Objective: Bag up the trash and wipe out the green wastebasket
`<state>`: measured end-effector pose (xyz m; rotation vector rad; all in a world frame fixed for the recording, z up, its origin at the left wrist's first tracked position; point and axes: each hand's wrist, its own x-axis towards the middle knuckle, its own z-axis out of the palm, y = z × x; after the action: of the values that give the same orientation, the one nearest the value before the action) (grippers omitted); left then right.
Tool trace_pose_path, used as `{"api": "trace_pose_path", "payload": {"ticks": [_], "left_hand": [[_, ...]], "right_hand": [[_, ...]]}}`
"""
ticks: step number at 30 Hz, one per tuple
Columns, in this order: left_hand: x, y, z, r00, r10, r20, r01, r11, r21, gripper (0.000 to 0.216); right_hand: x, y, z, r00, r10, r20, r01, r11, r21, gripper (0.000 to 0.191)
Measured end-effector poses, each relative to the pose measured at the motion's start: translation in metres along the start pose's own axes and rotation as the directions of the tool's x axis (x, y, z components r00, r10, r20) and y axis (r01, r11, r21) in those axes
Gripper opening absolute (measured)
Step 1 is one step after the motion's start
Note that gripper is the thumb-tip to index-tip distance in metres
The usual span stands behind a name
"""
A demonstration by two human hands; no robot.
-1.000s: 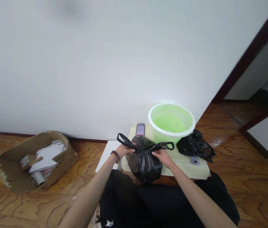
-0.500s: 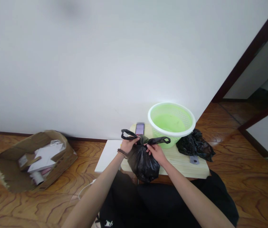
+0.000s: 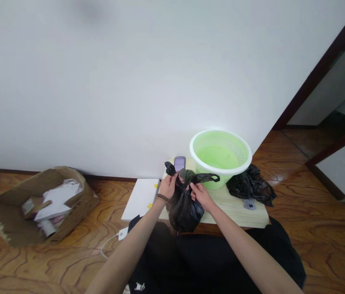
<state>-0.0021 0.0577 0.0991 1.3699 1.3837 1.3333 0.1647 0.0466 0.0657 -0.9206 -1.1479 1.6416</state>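
Note:
A full black plastic bag (image 3: 186,212) hangs at the front edge of the pale wooden table (image 3: 233,210), its neck gathered. My left hand (image 3: 169,186) is closed on the bag's left handle, whose loop sticks up above the fingers. With thumb and fingers, my right hand (image 3: 201,196) pinches the right side of the neck, and the other handle loop points off to the right. Behind the bag lies a phone (image 3: 179,163). The green plastic basket (image 3: 220,169) with a white rim stands just beyond my right hand.
A crumpled black bag (image 3: 252,185) lies right of the basket, with a small clear packet (image 3: 249,204) below it. An open cardboard box (image 3: 77,208) with papers and packaging sits on the floor at left. A white board (image 3: 140,198) and a white power strip (image 3: 123,233) are nearer.
My left hand has shifted right and turned, drawing the left handle loop in closer to the neck. The right hand keeps its hold with little movement.

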Motion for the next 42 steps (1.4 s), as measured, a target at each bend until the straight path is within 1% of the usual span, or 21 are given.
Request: {"api": "trace_pose_path", "payload": {"ticks": [1, 3, 5, 6, 8, 11, 13, 15, 17, 19, 20, 21, 22, 24, 27, 29, 31, 33, 35, 38, 42], "left_hand": [[0.0, -0.004, 0.0, 0.999, -0.038, -0.001, 0.038, 0.999, -0.002, 0.035], [0.0, -0.017, 0.002, 0.989, -0.135, -0.056, 0.132, 0.989, -0.063, 0.035], [0.0, -0.03, 0.004, 0.958, -0.244, -0.149, 0.206, 0.95, -0.235, 0.031], [-0.001, -0.036, 0.005, 0.941, -0.293, -0.169, 0.224, 0.915, -0.336, 0.028], [-0.002, -0.044, 0.008, 0.907, -0.382, -0.177, 0.27, 0.849, -0.454, 0.023], [-0.002, -0.048, 0.01, 0.863, -0.472, -0.181, 0.339, 0.806, -0.486, 0.02], [-0.002, -0.045, 0.008, 0.865, -0.473, -0.17, 0.348, 0.808, -0.475, 0.021], [0.0, -0.039, 0.004, 0.899, -0.419, -0.125, 0.332, 0.841, -0.426, 0.025], [0.001, -0.03, -0.001, 0.941, -0.332, -0.064, 0.295, 0.898, -0.326, 0.03], [0.001, -0.018, -0.005, 0.973, -0.23, -0.034, 0.216, 0.948, -0.232, 0.033], [0.001, -0.012, -0.005, 0.985, -0.171, -0.029, 0.16, 0.961, -0.225, 0.032], [0.001, -0.007, -0.003, 0.992, -0.118, -0.04, 0.104, 0.963, -0.25, 0.032], [0.001, -0.003, -0.001, 0.994, -0.095, -0.05, 0.076, 0.949, -0.306, 0.031], [0.0, 0.0, 0.006, 0.991, -0.116, -0.069, 0.069, 0.874, -0.482, 0.031], [-0.001, -0.007, 0.015, 0.981, -0.182, -0.062, 0.08, 0.681, -0.728, 0.027], [-0.001, -0.015, 0.016, 0.976, -0.215, 0.021, 0.144, 0.574, -0.806, 0.023], [0.0, -0.022, 0.012, 0.957, -0.239, 0.162, 0.267, 0.52, -0.811, 0.02], [0.002, -0.027, 0.005, 0.919, -0.255, 0.299, 0.391, 0.518, -0.76, 0.02], [0.004, -0.029, 0.0, 0.89, -0.271, 0.367, 0.456, 0.544, -0.704, 0.021], [0.005, -0.033, -0.004, 0.884, -0.324, 0.337, 0.467, 0.584, -0.664, 0.024], [0.0, -0.036, 0.003, 0.898, -0.373, 0.234, 0.432, 0.644, -0.631, 0.029]], "right_hand": [[0.0, 0.001, -0.002, 1.0, 0.0, -0.008, 0.0, 1.0, 0.019, 0.035], [-0.002, 0.004, -0.006, 1.0, -0.002, -0.008, 0.002, 0.999, 0.05, 0.033], [-0.006, 0.006, -0.01, 1.0, -0.005, 0.001, 0.005, 0.997, 0.071, 0.031], [-0.008, 0.007, -0.012, 1.0, -0.002, 0.006, 0.002, 0.996, 0.084, 0.03], [-0.013, 0.009, -0.015, 1.0, 0.01, 0.006, -0.011, 0.991, 0.131, 0.029], [-0.016, 0.008, -0.019, 0.999, 0.035, -0.008, -0.032, 0.976, 0.216, 0.028], [-0.015, 0.007, -0.021, 0.998, 0.044, -0.038, -0.034, 0.969, 0.243, 0.028], [-0.013, 0.005, -0.022, 0.996, 0.054, -0.069, -0.034, 0.966, 0.258, 0.029], [-0.012, 0.003, -0.023, 0.994, 0.073, -0.082, -0.048, 0.96, 0.275, 0.029], [-0.012, 0.001, -0.02, 0.993, 0.107, -0.056, -0.085, 0.95, 0.299, 0.03], [-0.012, -0.001, -0.018, 0.991, 0.127, -0.03, -0.111, 0.944, 0.312, 0.03], [-0.013, -0.002, -0.015, 0.989, 0.147, -0.005, -0.137, 0.936, 0.324, 0.03], [-0.014, -0.003, -0.012, 0.986, 0.164, 0.013, -0.159, 0.928, 0.337, 0.03], [-0.014, -0.004, -0.005, 0.982, 0.187, 0.021, -0.181, 0.913, 0.365, 0.03], [-0.01, -0.006, 0.0, 0.979, 0.202, 0.013, -0.188, 0.887, 0.422, 0.031], [-0.007, -0.007, -0.001, 0.976, 0.219, 0.008, -0.2, 0.873, 0.444, 0.032], [-0.004, -0.006, -0.004, 0.968, 0.252, -0.017, -0.219, 0.87, 0.441, 0.034], [-0.002, -0.004, -0.008, 0.958, 0.284, -0.042, -0.239, 0.869, 0.434, 0.034], [-0.001, 0.0, -0.009, 0.956, 0.29, -0.05, -0.239, 0.866, 0.439, 0.034], [0.0, 0.007, -0.007, 0.955, 0.283, -0.083, -0.218, 0.866, 0.451, 0.032], [0.001, 0.01, -0.002, 0.94, 0.293, -0.174, -0.207, 0.896, 0.392, 0.034]]}}
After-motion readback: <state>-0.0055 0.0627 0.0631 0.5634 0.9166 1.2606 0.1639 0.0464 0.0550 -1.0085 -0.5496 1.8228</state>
